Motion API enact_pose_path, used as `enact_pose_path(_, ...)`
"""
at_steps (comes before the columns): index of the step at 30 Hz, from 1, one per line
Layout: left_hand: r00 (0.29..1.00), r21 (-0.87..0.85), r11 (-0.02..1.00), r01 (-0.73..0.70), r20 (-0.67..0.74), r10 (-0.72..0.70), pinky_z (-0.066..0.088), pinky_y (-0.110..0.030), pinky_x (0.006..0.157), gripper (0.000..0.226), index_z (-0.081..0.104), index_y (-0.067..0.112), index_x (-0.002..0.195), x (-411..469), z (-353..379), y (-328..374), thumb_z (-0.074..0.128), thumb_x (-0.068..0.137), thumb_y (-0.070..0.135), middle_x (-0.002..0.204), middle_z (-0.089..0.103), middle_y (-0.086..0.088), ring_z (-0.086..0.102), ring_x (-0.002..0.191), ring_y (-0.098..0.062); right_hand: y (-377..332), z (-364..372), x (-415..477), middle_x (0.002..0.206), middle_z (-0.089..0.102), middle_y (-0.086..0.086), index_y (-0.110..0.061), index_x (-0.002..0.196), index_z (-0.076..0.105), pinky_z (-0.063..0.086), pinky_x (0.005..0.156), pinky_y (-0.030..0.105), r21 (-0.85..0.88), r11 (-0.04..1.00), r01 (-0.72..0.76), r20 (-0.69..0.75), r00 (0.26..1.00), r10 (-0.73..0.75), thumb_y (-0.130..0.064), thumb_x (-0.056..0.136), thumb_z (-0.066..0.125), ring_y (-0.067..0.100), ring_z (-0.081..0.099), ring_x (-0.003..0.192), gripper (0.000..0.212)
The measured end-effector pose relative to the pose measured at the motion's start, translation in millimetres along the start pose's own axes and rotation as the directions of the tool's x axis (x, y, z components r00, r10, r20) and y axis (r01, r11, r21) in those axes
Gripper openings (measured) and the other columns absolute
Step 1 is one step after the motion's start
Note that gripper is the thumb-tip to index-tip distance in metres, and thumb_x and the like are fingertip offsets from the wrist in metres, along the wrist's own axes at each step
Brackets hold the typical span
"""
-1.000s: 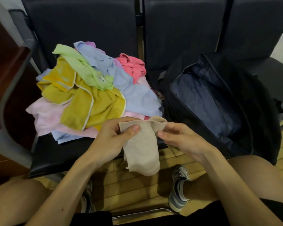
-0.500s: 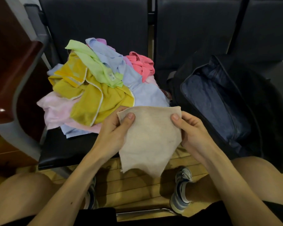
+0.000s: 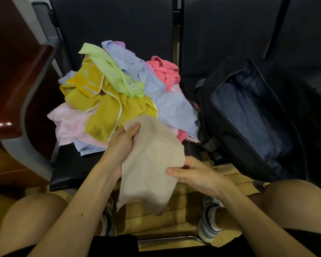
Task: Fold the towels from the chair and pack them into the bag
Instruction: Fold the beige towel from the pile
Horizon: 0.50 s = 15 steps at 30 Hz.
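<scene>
Left hand (image 3: 123, 143) pinches the beige towel (image 3: 152, 164) at its top corner. Right hand (image 3: 196, 174) grips its right edge (thumb on top). Bag (image 3: 230, 145) lies unzipped beside the towel pile (image 3: 119, 97).

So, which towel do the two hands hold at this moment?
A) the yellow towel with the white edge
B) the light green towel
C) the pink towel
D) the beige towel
D: the left hand pinches the beige towel near its top corner and the right hand grips its right edge, while the coloured towels lie in a pile on the chair.
</scene>
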State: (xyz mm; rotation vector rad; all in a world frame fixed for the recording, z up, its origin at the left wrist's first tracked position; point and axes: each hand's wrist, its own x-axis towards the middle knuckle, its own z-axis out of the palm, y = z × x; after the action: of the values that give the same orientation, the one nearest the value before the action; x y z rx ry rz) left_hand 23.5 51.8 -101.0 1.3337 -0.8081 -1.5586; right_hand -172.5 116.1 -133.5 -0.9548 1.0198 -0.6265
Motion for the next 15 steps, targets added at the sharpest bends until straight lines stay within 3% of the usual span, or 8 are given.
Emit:
enact_pose_path(3,0.962,-0.226,0.937,0.268,0.122,-0.246,0.056,-0.029,0.071,0.033,0.072,0.011,0.104,4.6,-9.4,-2.0,0.056,0.097,0.039,0.090,0.075,-0.006,0.074,0.078,-0.017,-9.2,3.4,-0.6,0.108,0.075,0.008,-0.013,0.104,0.077,0.057,0.079,0.028,0.187,0.982,0.014,-0.043,0.999,-0.006,-0.014,0.083,0.068,0.018,0.072,0.098,0.023)
enact_pose_path(6,0.923,-0.418,0.838,0.351,0.302,-0.236,0.051,-0.043,0.096,0.063,0.067,0.007,0.123,3.3,-10.4,-7.3,0.052,0.091,0.059,0.122,0.069,-0.016,0.069,0.108,-0.031,-21.6,3.2,-4.3,0.096,0.077,0.007,-0.018,0.085,0.081,0.058,0.066,0.027,0.294,0.953,0.071,-0.107,0.993,-0.041,-0.015,0.078,0.066,0.016,0.074,0.083,0.017)
enact_pose_path(10,0.847,-0.411,0.817,0.404,0.506,-0.164,0.041,-0.050,0.109,0.085,0.053,0.010,0.142,0.0,-3.7,-16.6,0.051,0.084,0.071,0.145,0.053,-0.016,0.051,0.133,-0.034,-35.1,-2.0,-4.1,0.108,0.074,0.013,-0.011,0.108,0.074,0.060,0.074,0.032,0.403,0.904,0.142,-0.202,0.977,-0.063,-0.019,0.079,0.067,0.022,0.073,0.091,0.031)
enact_pose_path(12,0.803,-0.330,0.851,0.408,0.574,-0.163,0.042,-0.048,0.108,0.082,0.054,0.012,0.141,-3.1,1.6,-18.8,0.061,0.080,0.067,0.146,0.052,-0.015,0.049,0.136,-0.032,-41.3,-6.3,-4.5,0.113,0.072,0.014,-0.006,0.119,0.068,0.061,0.080,0.035,0.433,0.885,0.171,-0.233,0.970,-0.073,-0.019,0.082,0.065,0.023,0.071,0.095,0.040)
enact_pose_path(15,0.859,-0.206,0.934,0.293,0.486,-0.162,0.054,-0.040,0.096,0.055,0.063,0.007,0.131,-4.8,9.9,-19.7,0.075,0.083,0.030,0.135,0.061,-0.018,0.061,0.122,-0.030,-45.7,-14.8,-6.7,0.114,0.071,0.015,-0.004,0.121,0.066,0.060,0.083,0.035,0.427,0.887,0.176,-0.227,0.970,-0.083,-0.015,0.080,0.066,0.025,0.071,0.098,0.042)
